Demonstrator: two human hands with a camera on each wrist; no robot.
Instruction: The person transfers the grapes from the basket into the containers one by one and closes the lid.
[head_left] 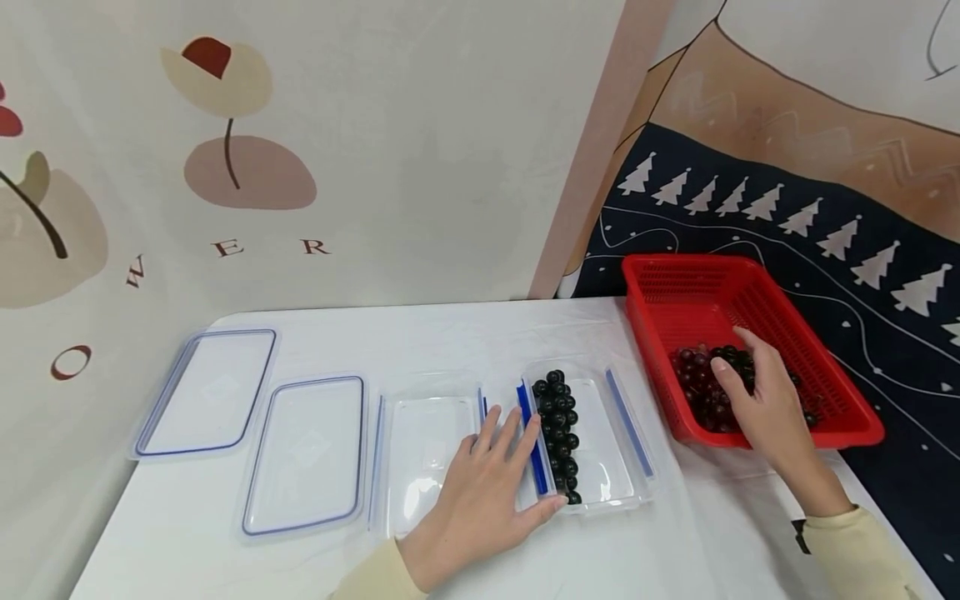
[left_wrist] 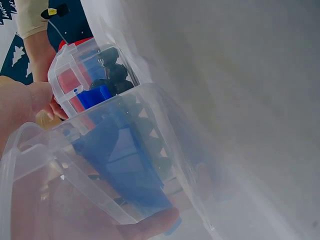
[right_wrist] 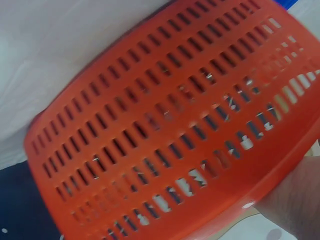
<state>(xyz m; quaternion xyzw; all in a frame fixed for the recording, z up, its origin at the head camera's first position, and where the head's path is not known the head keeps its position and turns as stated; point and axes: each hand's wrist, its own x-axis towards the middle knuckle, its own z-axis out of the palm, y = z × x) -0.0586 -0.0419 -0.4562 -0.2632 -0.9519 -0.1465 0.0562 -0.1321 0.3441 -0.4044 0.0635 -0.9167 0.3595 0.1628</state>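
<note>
Along the white tabletop [head_left: 187,542] the left hand [head_left: 480,492] spreads its fingers by a clear box [head_left: 602,440], while the right hand [head_left: 772,408], thumb and forefinger parted over grapes [head_left: 697,383] in the red basket [head_left: 693,292] at the right edge, should pinch lightly.

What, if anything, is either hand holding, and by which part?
Nothing is visibly held: the left hand's spread fingers rest at the box's blue flap; the right hand, thumb and forefinger apart, is over grapes in the basket.
</note>
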